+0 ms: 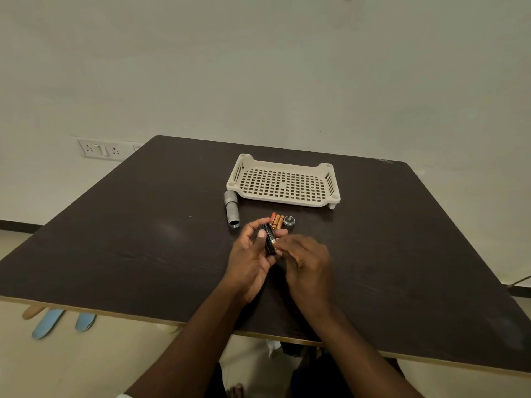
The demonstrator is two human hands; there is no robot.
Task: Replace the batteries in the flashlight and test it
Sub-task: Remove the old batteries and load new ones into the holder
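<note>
A grey flashlight body (231,209) lies on the dark table (143,231) with its open end toward me. Its round end cap (289,220) rests to the right, apart from it. Between them lie loose orange-and-copper batteries (276,220). My left hand (249,262) grips a black battery holder (269,238) upright above the table. My right hand (307,264) pinches a battery at the holder's right side; its fingertips hide most of that battery.
A cream perforated plastic tray (283,182) stands behind the flashlight parts. A wall socket plate (99,149) is at the far left. Blue slippers (57,323) lie on the floor beyond the table's near left edge.
</note>
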